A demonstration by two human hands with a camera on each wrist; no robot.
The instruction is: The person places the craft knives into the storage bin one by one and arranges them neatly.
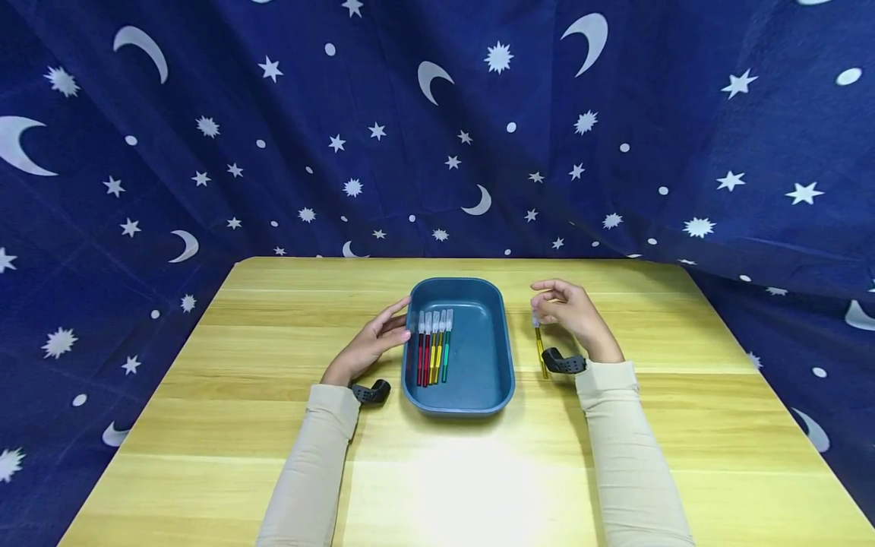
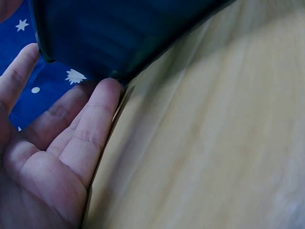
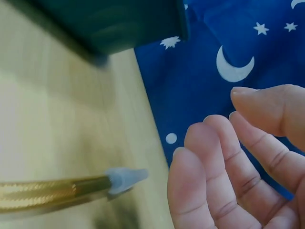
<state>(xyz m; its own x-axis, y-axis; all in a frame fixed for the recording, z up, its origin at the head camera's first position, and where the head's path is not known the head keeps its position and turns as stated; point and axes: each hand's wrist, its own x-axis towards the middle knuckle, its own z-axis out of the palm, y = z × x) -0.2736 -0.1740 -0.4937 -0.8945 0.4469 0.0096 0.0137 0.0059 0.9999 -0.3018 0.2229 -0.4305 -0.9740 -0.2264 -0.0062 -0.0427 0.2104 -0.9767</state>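
Observation:
A dark blue-green tray (image 1: 459, 411) stands mid-table. In it, several capped craft knives (image 1: 434, 349) lie side by side along the left, with red, gold and green handles and clear caps. My left hand (image 1: 369, 342) rests against the tray's left side, fingers mostly straight. In the left wrist view, fingertips (image 2: 110, 88) touch the outer wall. Right of the tray, a gold craft knife (image 1: 540, 353) lies on the table, its clear cap (image 3: 126, 180) pointing away. My right hand (image 1: 570, 313) hovers by that cap; its fingers are loosely bent, holding nothing.
The light wooden table (image 1: 273, 448) carries the tray. Behind it hangs a dark blue cloth (image 1: 383, 83) with white moons and stars. A black wrist camera (image 1: 372, 391) is on the left wrist, another black camera (image 1: 563, 362) on the right.

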